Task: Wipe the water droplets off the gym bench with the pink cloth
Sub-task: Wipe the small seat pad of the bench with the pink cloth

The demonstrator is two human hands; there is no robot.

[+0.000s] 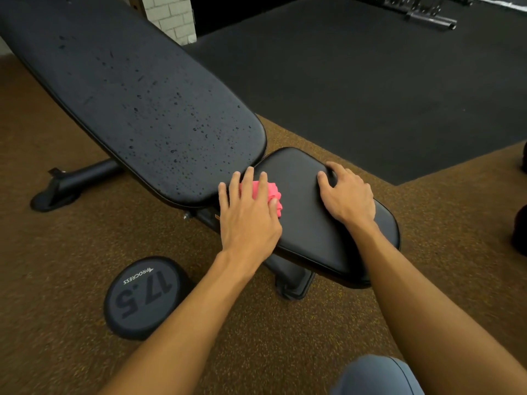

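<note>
The pink cloth lies bunched up on the seat, right by the gap to the long back pad. The left hand presses down on it with straight fingers, not curled round it. Water drops dot the back pad. The right hand rests on the seat, fingers spread, holding nothing. A weight marked 17.5 sits on the brown floor nearby.

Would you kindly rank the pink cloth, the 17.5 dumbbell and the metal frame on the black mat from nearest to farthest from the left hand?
1. pink cloth, under the left hand on the bench.
2. dumbbell, on the floor, lower left.
3. metal frame, far across the mat, upper right.
</note>
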